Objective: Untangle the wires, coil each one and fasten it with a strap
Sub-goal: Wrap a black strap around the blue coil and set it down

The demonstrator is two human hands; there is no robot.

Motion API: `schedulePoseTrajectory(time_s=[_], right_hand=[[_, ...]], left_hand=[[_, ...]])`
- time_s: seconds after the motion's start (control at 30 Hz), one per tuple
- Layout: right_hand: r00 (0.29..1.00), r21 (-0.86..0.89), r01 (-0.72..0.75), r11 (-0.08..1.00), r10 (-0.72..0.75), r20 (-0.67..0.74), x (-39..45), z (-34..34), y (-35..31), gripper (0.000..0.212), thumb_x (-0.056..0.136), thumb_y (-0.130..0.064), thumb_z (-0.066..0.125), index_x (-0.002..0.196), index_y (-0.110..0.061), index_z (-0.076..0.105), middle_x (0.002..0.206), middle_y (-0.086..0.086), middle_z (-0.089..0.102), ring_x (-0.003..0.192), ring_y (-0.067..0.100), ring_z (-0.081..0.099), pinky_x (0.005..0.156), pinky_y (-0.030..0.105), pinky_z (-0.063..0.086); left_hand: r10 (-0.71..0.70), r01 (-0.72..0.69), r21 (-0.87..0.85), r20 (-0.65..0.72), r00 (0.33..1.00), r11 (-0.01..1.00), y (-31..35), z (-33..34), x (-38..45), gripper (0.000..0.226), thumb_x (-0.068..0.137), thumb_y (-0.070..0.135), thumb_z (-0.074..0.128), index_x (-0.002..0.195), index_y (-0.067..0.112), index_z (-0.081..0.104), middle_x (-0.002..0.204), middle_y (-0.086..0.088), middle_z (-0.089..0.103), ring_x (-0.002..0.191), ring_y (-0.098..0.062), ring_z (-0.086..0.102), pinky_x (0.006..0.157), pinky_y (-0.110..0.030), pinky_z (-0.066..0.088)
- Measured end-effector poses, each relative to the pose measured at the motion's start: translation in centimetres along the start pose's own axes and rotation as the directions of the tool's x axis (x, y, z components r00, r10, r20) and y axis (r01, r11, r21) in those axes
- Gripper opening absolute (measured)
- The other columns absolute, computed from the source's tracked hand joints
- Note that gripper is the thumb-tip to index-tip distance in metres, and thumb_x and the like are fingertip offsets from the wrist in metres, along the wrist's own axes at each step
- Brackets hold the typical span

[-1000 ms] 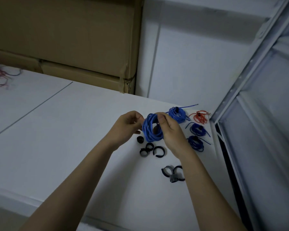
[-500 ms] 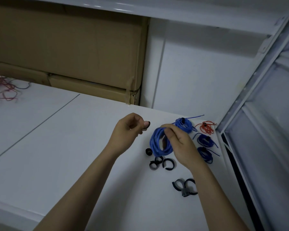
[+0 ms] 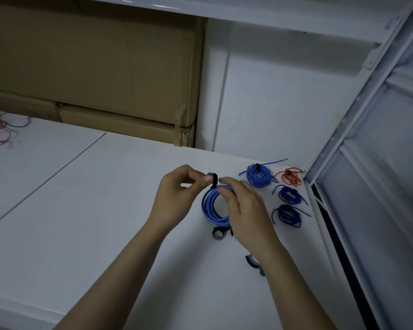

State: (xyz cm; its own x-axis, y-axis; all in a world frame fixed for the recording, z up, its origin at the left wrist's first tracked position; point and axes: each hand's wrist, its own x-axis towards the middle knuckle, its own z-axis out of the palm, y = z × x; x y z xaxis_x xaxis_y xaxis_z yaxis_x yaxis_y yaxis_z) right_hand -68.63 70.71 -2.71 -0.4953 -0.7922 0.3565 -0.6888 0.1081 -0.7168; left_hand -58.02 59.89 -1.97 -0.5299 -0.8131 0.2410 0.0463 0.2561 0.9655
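Strap point(image 3: 212, 179) now lifted off the table point(image 3: 86, 210), pinched in curled left hand point(image 3: 177, 198) fingers just above the blue coil point(image 3: 211, 206) gripped by right hand point(image 3: 246, 210), seemingly ready for wrapping.

Left hand point(image 3: 177, 198) pinches strap point(image 3: 212, 179); right hand point(image 3: 244, 210) holds blue coil point(image 3: 209, 207).

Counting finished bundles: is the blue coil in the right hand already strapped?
No: the left hand pinches the black strap just above the blue coil, not wrapped round it.
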Motion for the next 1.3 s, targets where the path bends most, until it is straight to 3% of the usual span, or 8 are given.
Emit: schedulePoseTrajectory(time_s=[0.2, 0.4, 0.57, 0.67, 0.8, 1.03, 1.17, 1.3], right_hand=[[1.000, -0.002, -0.001, 1.000, 0.002, 0.015, -0.1, 0.8, -0.1, 0.027, 0.101, -0.025, 0.041, 0.122, -0.022, 0.059, 0.107, -0.003, 0.059, 0.095, 0.005, 0.053, 0.080, 0.013, 0.042], [1.000, -0.027, 0.002, 1.000, -0.001, 0.024, -0.3, 1.1, 0.2, 0.026, 0.101, -0.027, 0.041, 0.118, -0.023, 0.060, 0.098, -0.003, 0.058, 0.088, 0.008, 0.055, 0.076, 0.023, 0.046], [0.995, -0.174, 0.090, 0.981, -0.080, 0.066, -0.3, 1.1, 0.3, 0.026, 0.102, -0.027, 0.040, 0.116, -0.020, 0.061, 0.082, -0.007, 0.044, 0.065, 0.007, 0.046, 0.057, 0.016, 0.034], [0.990, -0.194, 0.111, 0.975, -0.092, 0.105, -0.1, 1.0, 0.2, 0.027, 0.102, -0.027, 0.039, 0.114, -0.019, 0.061, 0.081, -0.005, 0.045, 0.066, 0.010, 0.045, 0.058, 0.018, 0.035], [0.980, -0.217, 0.122, 0.969, -0.083, 0.180, 0.1, 0.7, 0.3, 0.029, 0.102, -0.029, 0.038, 0.116, -0.018, 0.061, 0.088, -0.003, 0.048, 0.069, 0.009, 0.045, 0.064, 0.024, 0.040], [0.977, -0.190, 0.120, 0.974, -0.082, 0.197, 1.0, -0.6, 1.1, 0.026, 0.101, -0.026, 0.041, 0.112, -0.016, 0.063, 0.086, -0.003, 0.050, 0.072, 0.010, 0.049, 0.067, 0.025, 0.043], [0.966, -0.165, 0.110, 0.980, -0.067, 0.249, 1.4, -0.9, 1.2, 0.025, 0.101, -0.024, 0.043, 0.111, -0.016, 0.064, 0.084, -0.003, 0.051, 0.070, 0.009, 0.050, 0.066, 0.026, 0.042], [0.965, -0.130, 0.095, 0.987, -0.059, 0.255, 1.7, -0.9, 1.4, 0.025, 0.101, -0.024, 0.043, 0.109, -0.017, 0.065, 0.080, -0.002, 0.050, 0.067, 0.010, 0.048, 0.066, 0.027, 0.042]], left_hand=[[0.054, -0.064, 0.112, 0.088, 0.995, 0.992, 0.3, -0.6, -0.6, 0.014, 0.085, 0.025, 0.070, 0.077, 0.014, 0.067, 0.079, 0.006, 0.071, 0.080, -0.005, 0.064, 0.071, -0.023, 0.051], [0.153, -0.192, 0.251, 0.165, 0.974, 0.949, 0.3, -1.7, -0.9, 0.011, 0.087, 0.024, 0.068, 0.083, 0.014, 0.067, 0.080, 0.009, 0.069, 0.078, -0.001, 0.061, 0.065, -0.013, 0.047], [0.231, -0.300, 0.380, 0.217, 0.948, 0.875, 0.1, -2.1, -0.5, 0.009, 0.094, 0.026, 0.058, 0.091, 0.020, 0.064, 0.081, 0.020, 0.065, 0.082, 0.002, 0.060, 0.069, -0.013, 0.047], [0.277, -0.366, 0.450, 0.252, 0.927, 0.815, -0.2, -2.2, 0.0, 0.017, 0.098, 0.021, 0.051, 0.098, 0.015, 0.068, 0.084, 0.010, 0.068, 0.082, 0.000, 0.061, 0.071, -0.014, 0.047], [0.233, -0.375, 0.515, 0.319, 0.919, 0.771, -0.2, -2.6, 0.7, 0.019, 0.098, 0.019, 0.051, 0.102, 0.013, 0.068, 0.090, 0.000, 0.068, 0.082, -0.015, 0.061, 0.074, -0.029, 0.049], [-0.001, -0.274, 0.524, 0.465, 0.885, 0.806, 0.9, -3.5, 1.5, 0.016, 0.097, 0.023, 0.051, 0.099, 0.022, 0.067, 0.082, 0.011, 0.068, 0.079, -0.006, 0.062, 0.072, -0.021, 0.049], [0.004, -0.285, 0.453, 0.527, 0.850, 0.845, 1.2, -3.5, 1.8, 0.014, 0.098, 0.016, 0.048, 0.099, 0.030, 0.051, 0.077, 0.014, 0.070, 0.075, -0.015, 0.064, 0.071, -0.035, 0.055], [-0.024, -0.250, 0.412, 0.556, 0.831, 0.876, 1.6, -3.2, 2.1, 0.032, 0.096, 0.007, 0.044, 0.084, 0.029, 0.064, 0.076, 0.011, 0.066, 0.073, -0.001, 0.061, 0.067, -0.017, 0.044]])
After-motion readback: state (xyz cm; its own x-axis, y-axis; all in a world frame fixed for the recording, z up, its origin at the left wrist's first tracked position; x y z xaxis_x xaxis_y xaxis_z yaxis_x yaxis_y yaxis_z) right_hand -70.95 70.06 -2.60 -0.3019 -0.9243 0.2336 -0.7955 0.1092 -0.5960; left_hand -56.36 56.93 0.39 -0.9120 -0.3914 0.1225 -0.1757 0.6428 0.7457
